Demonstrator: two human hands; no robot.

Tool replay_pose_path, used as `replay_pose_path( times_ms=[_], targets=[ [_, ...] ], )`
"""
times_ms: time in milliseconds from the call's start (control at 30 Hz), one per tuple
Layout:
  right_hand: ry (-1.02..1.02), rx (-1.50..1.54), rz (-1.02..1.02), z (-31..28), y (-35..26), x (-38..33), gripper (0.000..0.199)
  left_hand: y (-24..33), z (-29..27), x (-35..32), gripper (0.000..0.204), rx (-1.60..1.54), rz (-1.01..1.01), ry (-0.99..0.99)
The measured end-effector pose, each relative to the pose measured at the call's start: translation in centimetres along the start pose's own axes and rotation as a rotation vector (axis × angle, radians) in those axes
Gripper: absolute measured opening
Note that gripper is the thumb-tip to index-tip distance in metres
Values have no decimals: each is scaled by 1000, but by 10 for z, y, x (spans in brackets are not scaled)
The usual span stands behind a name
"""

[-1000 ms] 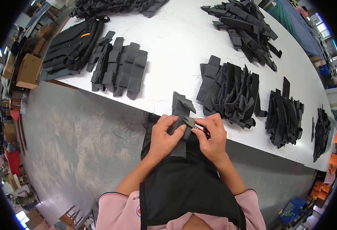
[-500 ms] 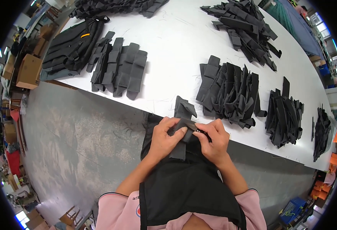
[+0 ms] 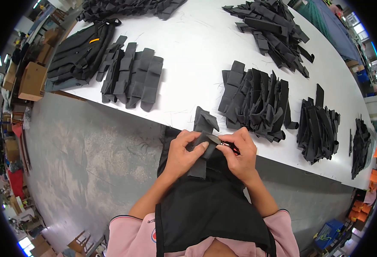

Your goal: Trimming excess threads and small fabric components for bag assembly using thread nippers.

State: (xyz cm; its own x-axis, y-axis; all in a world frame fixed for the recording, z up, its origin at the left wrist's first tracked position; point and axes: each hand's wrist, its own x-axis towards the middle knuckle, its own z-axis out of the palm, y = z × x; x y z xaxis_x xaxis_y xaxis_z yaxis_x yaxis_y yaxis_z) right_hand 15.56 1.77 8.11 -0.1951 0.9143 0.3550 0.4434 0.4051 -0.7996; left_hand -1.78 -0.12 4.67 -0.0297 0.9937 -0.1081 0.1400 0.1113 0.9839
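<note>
At the near table edge, my left hand (image 3: 186, 153) pinches a dark grey fabric strip (image 3: 197, 168) between thumb and fingers. The strip's far end, with a folded flap, rests on the table, and its lower end hangs over my apron. My right hand (image 3: 240, 153) is closed around small thread snips (image 3: 214, 139) with a dark handle. Their silver blade points left and touches or lies just over the strip beside my left thumb; the exact contact cannot be made out.
Right of my hands lie a stack of strips (image 3: 253, 100) and another bundle (image 3: 318, 128). More strips (image 3: 132, 79) lie to the left, beside a black backpack (image 3: 83, 53). A further heap (image 3: 274, 32) sits at the back right of the white table (image 3: 193, 51).
My right hand has turned slightly, so more of the snips' blade and handle now shows. The left hand keeps its pinch on the strip, nearly unmoved.
</note>
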Motion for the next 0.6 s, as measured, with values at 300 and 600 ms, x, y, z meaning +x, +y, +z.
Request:
replay_pose_path(
  times_ms=[300,600],
  targets=[
    [-67,-99,-38,-2,5,5,19,7,-2,0,26,65,-26,-68],
    [-44,-56,-27,-3,8,4,20,5,-4,-1,25,-4,-51,-77]
  ],
)
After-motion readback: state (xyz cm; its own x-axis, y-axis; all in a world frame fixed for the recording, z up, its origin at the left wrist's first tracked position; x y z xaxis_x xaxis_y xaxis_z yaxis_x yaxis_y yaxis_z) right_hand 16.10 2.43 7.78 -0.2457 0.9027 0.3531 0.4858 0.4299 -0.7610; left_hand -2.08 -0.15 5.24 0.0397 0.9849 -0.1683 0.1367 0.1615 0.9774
